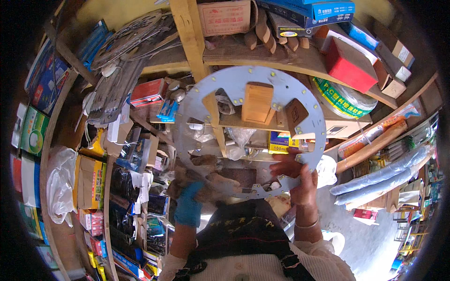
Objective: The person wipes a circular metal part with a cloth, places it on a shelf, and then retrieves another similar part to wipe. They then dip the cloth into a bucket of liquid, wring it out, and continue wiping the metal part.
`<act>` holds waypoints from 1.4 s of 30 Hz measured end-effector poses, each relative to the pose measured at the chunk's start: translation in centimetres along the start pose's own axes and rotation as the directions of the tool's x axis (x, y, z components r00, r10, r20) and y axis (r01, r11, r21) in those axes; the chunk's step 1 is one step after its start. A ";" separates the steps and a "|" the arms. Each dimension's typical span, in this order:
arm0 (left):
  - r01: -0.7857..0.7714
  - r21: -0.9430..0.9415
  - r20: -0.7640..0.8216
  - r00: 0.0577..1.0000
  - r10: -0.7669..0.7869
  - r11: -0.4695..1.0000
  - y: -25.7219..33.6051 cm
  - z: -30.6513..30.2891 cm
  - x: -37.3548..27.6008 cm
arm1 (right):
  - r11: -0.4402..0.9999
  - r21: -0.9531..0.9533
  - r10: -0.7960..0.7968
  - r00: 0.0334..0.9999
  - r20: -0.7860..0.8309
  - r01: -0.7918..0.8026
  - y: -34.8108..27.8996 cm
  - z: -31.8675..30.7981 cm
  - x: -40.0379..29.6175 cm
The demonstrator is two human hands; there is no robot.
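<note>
In front of me stands a large white ring-shaped LED plate (235,78), with small yellow LED chips along its face and cutouts around its inner edge. My left hand (211,181), blurred and apparently gloved, with a blue cuff (190,203), grips the ring's lower left rim. My right hand (304,184), bare and with a bangle at the wrist, holds the lower right rim, its fingers showing partly through the opening. Shelf goods appear through the ring, among them a wooden block (258,102) and a yellow-and-blue box (278,143).
Wooden shelves (242,59) crowd in ahead and to the left. Several similar flat plates (128,38) are stacked at upper left. A coil of clear hose (346,98) with a green wrapper, a red box (351,65) and plastic-wrapped rolls (383,172) lie on the right.
</note>
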State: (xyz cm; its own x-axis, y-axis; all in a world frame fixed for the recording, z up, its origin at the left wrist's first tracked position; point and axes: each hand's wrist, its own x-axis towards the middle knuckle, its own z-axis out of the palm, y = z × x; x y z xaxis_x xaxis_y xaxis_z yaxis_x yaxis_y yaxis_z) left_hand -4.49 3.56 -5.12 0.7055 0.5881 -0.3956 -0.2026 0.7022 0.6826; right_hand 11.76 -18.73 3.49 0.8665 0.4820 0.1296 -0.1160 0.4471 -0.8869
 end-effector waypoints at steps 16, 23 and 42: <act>-0.260 0.299 0.248 0.950 0.188 0.918 3.9 12.1 -1.1 | 0.735 -0.547 -0.189 0.896 0.403 0.400 1.1 2.9 0.8; -0.822 0.568 0.548 0.409 0.730 0.034 6.9 17.7 4.7 | 0.928 -0.356 -0.015 0.963 0.269 0.114 0.1 3.5 -1.1; -0.357 -0.068 0.424 0.835 0.351 0.932 7.8 15.2 7.8 | 0.942 -0.322 -0.041 0.986 0.163 0.093 -1.7 2.7 -1.1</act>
State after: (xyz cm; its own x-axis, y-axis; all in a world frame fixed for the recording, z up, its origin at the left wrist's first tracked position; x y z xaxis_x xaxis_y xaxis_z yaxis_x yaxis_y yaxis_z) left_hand 9.77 7.49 6.45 0.8060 0.5671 0.1699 -0.4866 0.4713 0.7356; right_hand 9.67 -18.00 6.08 0.7800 0.5793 0.2366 0.1271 0.2235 -0.9664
